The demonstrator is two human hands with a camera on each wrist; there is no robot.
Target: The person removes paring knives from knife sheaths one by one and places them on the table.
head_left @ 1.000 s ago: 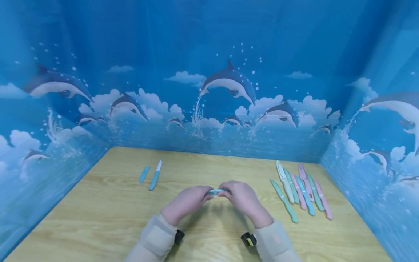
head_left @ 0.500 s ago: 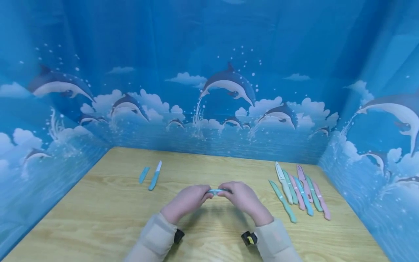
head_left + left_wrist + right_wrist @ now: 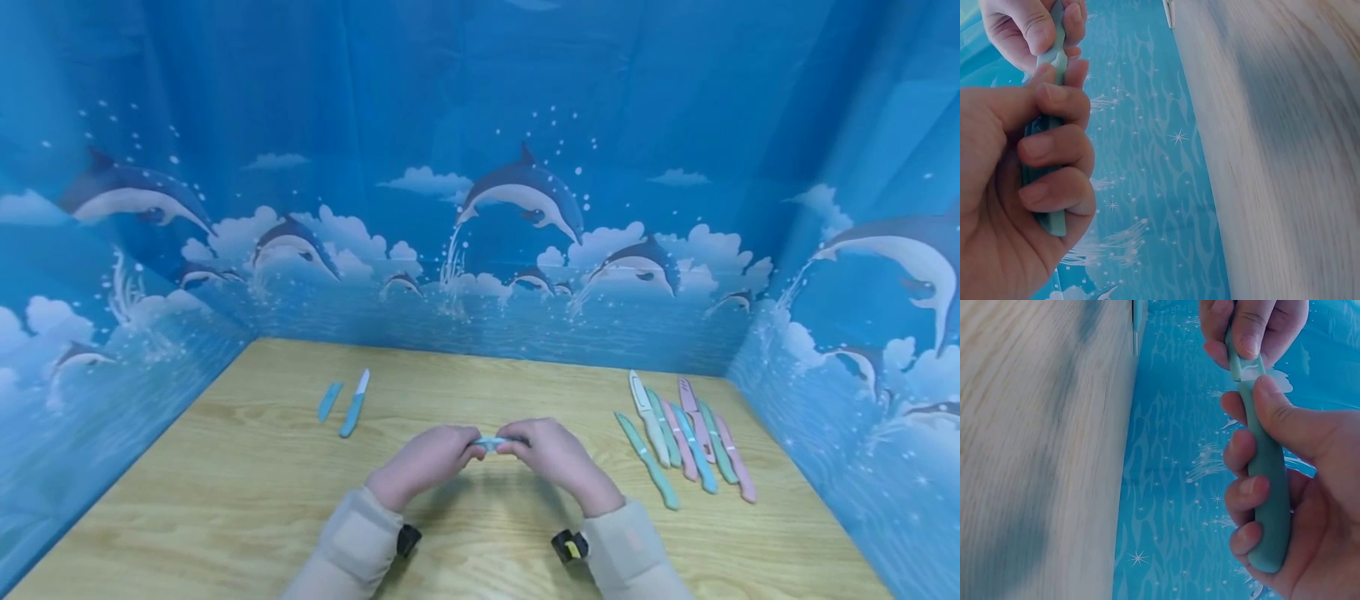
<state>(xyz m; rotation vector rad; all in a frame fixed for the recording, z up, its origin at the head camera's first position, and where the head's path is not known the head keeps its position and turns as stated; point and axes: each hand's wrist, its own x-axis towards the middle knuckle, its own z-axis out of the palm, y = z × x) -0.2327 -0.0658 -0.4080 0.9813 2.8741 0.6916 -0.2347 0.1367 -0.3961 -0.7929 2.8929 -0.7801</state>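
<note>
Teal knife (image 3: 497, 440) held level at centre frame, low over the wooden table (image 3: 480, 383), stretched between both hands. Right hand (image 3: 557, 460) wrapped round the handle (image 3: 1267, 487), fingers curled tight, thumb pressed near the guard. Left hand (image 3: 423, 463) clenched round the matching sheath (image 3: 1050, 131), thumb on top. A sliver of white blade (image 3: 1249, 370) peeking out where sheath meets handle. Further out, right of centre: a row of sheathed knives (image 3: 686, 442), green, pink and blue, lying side by side. Upper left of the tabletop: a bare blue knife (image 3: 354, 404) with its loose blue sheath (image 3: 330, 401) just beside. Dolphin backdrop (image 3: 525, 192) behind it all.
</note>
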